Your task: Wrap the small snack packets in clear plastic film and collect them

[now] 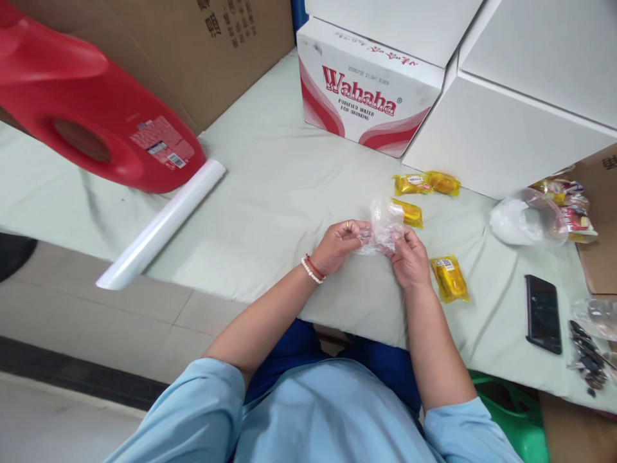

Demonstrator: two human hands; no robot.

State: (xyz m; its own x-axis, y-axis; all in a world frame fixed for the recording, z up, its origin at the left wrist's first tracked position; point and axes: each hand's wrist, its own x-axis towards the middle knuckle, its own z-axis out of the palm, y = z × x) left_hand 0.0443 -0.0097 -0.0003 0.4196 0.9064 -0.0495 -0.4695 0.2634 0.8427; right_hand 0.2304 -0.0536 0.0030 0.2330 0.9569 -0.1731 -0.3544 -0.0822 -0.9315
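A crumpled clear plastic bag (384, 222) is stretched between my two hands above the cloth. My left hand (339, 244), with a ring and a bead bracelet at its wrist, pinches the bag's left side. On the other side, the fingers of my right hand (409, 257) are closed on the plastic. Just behind the bag lies a yellow-wrapped snack (411, 214), partly covered by it. Two more yellow snack packets (428, 183) lie farther back, end to end. Another yellow packet (450, 278) rests to the right of my right wrist.
A red jug (159, 128) and a white plastic roll (161, 225) are on the left. White cartons, one a Wahaha water box (361, 90), stand at the back. A clear tub (527, 218), a phone (543, 314) and a bag of dark bits (588, 354) are at right.
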